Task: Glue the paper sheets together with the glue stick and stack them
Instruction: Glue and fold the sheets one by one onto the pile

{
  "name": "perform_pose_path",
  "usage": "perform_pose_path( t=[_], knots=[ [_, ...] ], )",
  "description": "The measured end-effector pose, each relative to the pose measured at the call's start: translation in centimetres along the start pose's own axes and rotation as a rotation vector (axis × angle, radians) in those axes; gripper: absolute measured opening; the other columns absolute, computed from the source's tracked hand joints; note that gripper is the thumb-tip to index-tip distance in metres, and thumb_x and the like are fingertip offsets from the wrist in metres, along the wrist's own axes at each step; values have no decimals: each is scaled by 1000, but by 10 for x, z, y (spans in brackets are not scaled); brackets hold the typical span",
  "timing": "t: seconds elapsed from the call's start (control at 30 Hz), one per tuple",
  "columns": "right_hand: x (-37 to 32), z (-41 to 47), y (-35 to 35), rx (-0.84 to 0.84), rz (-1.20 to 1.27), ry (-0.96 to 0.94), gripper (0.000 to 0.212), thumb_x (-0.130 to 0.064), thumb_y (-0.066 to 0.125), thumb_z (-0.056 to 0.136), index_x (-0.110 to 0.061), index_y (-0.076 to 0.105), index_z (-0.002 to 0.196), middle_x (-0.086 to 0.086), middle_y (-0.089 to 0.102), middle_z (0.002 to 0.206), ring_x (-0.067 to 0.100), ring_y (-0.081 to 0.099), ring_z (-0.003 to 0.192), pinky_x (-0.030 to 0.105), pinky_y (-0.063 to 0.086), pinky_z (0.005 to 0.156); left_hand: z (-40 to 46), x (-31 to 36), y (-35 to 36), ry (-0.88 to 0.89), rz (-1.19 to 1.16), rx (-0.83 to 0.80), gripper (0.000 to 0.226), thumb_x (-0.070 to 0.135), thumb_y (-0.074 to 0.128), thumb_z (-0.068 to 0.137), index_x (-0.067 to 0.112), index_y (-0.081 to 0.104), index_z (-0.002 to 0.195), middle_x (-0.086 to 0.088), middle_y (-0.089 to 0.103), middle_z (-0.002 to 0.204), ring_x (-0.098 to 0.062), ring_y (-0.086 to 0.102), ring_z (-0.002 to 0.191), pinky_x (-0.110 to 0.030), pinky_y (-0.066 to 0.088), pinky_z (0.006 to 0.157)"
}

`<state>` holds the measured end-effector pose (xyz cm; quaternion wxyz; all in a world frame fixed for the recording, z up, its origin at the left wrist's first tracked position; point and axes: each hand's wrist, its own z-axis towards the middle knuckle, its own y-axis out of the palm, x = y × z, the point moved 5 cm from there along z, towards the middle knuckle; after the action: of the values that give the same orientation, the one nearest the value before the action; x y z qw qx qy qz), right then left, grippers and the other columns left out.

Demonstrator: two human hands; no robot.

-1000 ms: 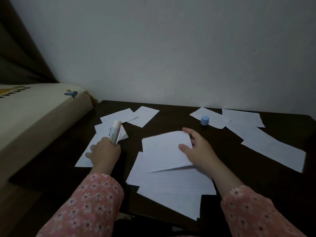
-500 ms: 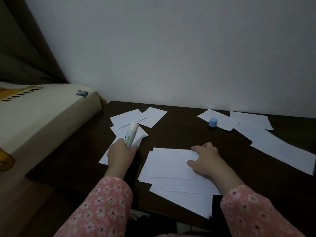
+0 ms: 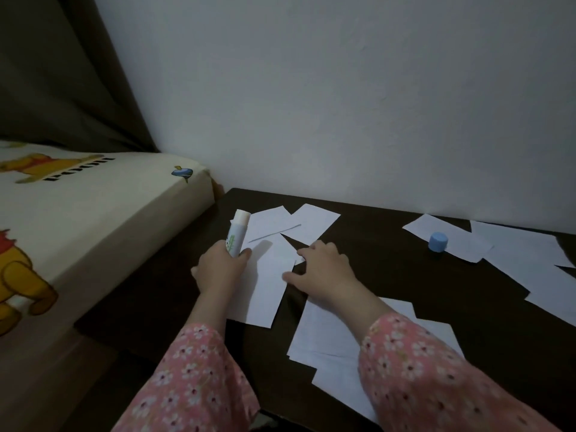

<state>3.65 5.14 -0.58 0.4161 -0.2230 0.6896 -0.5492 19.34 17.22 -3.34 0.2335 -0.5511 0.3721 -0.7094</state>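
My left hand (image 3: 218, 269) grips an uncapped white glue stick (image 3: 237, 232), held upright with its tip pointing away from me. My right hand (image 3: 324, 269) rests with spread fingers on the right edge of a loose white sheet (image 3: 268, 288) lying on the dark table. Behind that sheet lie a few more loose sheets (image 3: 299, 224). The stacked sheets (image 3: 327, 341) lie near the front edge, partly under my right sleeve. The glue stick's blue cap (image 3: 438, 241) stands on a sheet at the right.
The dark wooden table (image 3: 389, 275) meets a white wall at the back. More loose sheets (image 3: 523, 260) spread along the right side. A mattress with a cartoon bear sheet (image 3: 93, 213) borders the table on the left, with a dark curtain behind it.
My right hand left the stack, which now lies flat, and moved left onto a loose sheet beside my left hand. The camera view swung toward the left.
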Motion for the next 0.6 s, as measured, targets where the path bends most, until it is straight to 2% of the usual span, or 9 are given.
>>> perform_pose_path(
  t=[0.13, 0.27, 0.4, 0.5, 0.53, 0.6],
  knots=[
    [1, 13, 24, -92, -91, -12, 78, -69, 48, 85, -27, 30, 149, 6, 25, 150, 26, 21, 136, 47, 25, 109, 22, 3, 12, 25, 92, 27, 36, 49, 63, 83, 21, 58, 105, 0, 60, 91, -23, 57, 95, -41, 40, 89],
    [3, 17, 31, -100, -188, -29, 73, -69, 38, 89, -32, 26, 150, 5, 23, 152, 27, 19, 137, 49, 23, 108, 31, 0, 17, 32, 167, 26, 36, 49, 66, 81, 23, 58, 104, 0, 60, 92, -24, 55, 99, -40, 38, 85],
    [1, 14, 26, -39, -72, -3, 53, -55, 48, 92, -34, 46, 140, 2, 35, 144, 23, 28, 132, 45, 26, 105, 28, -1, 18, 48, 176, 41, 34, 49, 66, 82, 23, 60, 104, -1, 63, 95, -24, 54, 101, -39, 37, 85],
    [2, 12, 20, 56, 58, 40, 27, -41, 57, 93, -32, 65, 116, -4, 51, 128, 19, 39, 122, 40, 30, 99, 26, -1, 17, 60, 178, 35, 32, 49, 64, 83, 25, 61, 104, 0, 63, 94, -23, 54, 100, -39, 37, 85],
    [3, 11, 19, 77, 98, 57, 24, -40, 58, 92, -30, 67, 113, -5, 54, 124, 19, 41, 121, 40, 31, 98, 24, -1, 17, 62, 180, 29, 33, 49, 63, 83, 25, 61, 105, 0, 63, 94, -23, 55, 100, -39, 37, 85],
    [2, 10, 21, 77, 109, 59, 38, -49, 56, 91, -29, 63, 122, -5, 51, 128, 19, 40, 124, 42, 30, 100, 21, -1, 17, 67, 185, 24, 34, 50, 63, 83, 25, 61, 105, 1, 63, 92, -22, 55, 98, -39, 37, 86]
  ],
)
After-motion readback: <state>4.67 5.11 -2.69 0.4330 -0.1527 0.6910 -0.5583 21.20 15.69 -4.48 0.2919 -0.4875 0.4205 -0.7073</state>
